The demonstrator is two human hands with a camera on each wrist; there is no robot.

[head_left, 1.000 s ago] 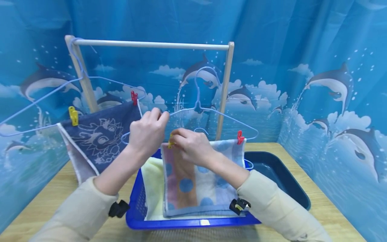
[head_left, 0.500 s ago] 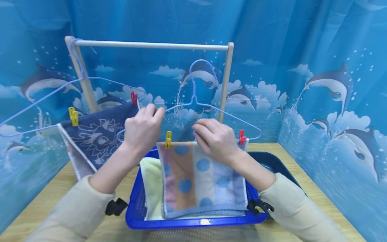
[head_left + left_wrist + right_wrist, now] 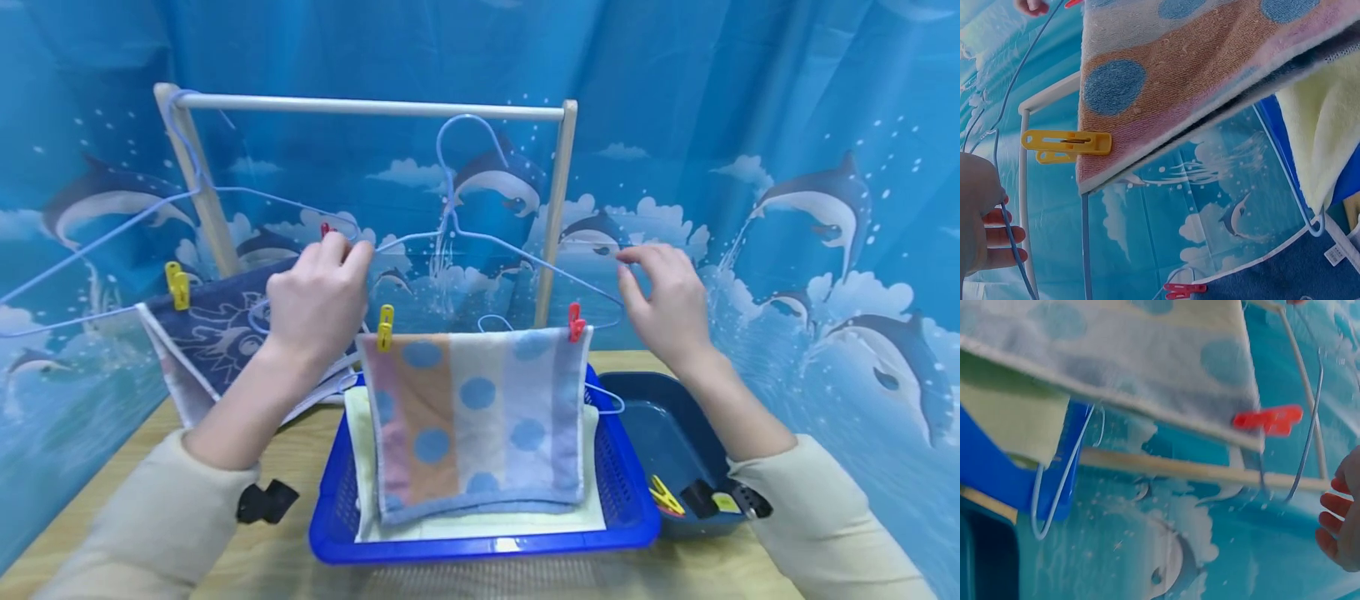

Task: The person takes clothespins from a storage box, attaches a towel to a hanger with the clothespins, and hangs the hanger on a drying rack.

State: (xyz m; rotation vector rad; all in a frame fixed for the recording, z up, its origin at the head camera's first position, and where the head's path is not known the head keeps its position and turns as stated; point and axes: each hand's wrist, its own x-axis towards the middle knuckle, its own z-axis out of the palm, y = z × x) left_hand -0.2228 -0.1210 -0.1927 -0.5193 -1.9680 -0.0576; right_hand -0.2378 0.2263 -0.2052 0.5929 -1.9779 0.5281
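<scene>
Holding a hanger one-handed, striped towel clipped on

So, clock positions are as the head camera sees it, with the striped towel [image 3: 480, 417] as the middle of the dial. That towel hangs from a light-blue wire hanger [image 3: 451, 218], pretty much in the centre, in front of and above the blue basket [image 3: 420, 552]. Its top edge has a yellow clip [image 3: 385, 327] between 10 and 11 and a red clip [image 3: 575, 322] between 1 and 2.

Left hand [image 3: 318, 292] is at 10 o'clock, its grip clamped round the hanger's wire; the left wrist view shows the fingers curled behind it. Right hand [image 3: 663, 304] is at 2 o'clock, grip apart, thumb and fingers spread just beside the hanger's end with a gap to the wire. The hanger's hook points up at 12, lower in view than the rack's bar [image 3: 375, 106].

Rest of the setup: pale yellow towel [image 3: 502, 523] in the basket, rim showing at 6. Dark teal bin [image 3: 652, 442] at 3, with a loose yellow clip [image 3: 665, 496] at 4. Between 9 and 10 there's a navy towel [image 3: 225, 333] clipped to a second hanger [image 3: 197, 183], hooked at the rack's left end. All this is on a wood-look table [image 3: 300, 446], dolphin curtain [image 3: 337, 50] behind.
</scene>
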